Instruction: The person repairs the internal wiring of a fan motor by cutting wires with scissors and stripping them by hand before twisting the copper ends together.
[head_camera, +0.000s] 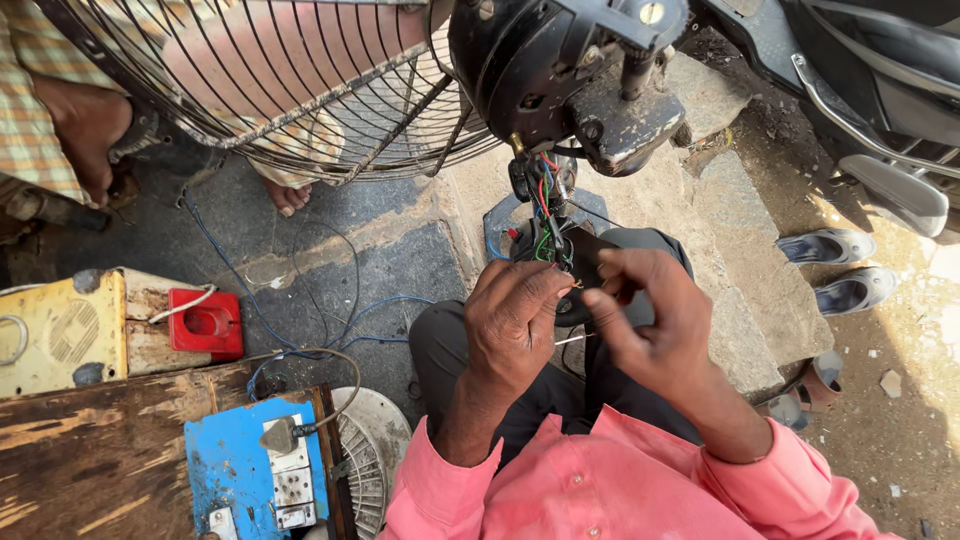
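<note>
A black fan motor housing (530, 60) hangs above my lap, its wire guard (290, 90) spreading to the left. Red, green and black wires (545, 215) hang from its underside. My left hand (515, 325) pinches thin wire ends just below that bundle. My right hand (645, 320) faces it with the fingertips closed on the same wire ends. A thin strand (572, 340) runs between the two hands. Pink sleeves cover both my forearms.
Another person's hand (85, 125) and bare foot (290, 195) are behind the guard. A red socket (205, 325) lies on a yellow box (60, 330), a blue switchboard (255, 465) on a wooden board. Blue cables (330, 320) cross the ground. Shoes (835, 265) lie right.
</note>
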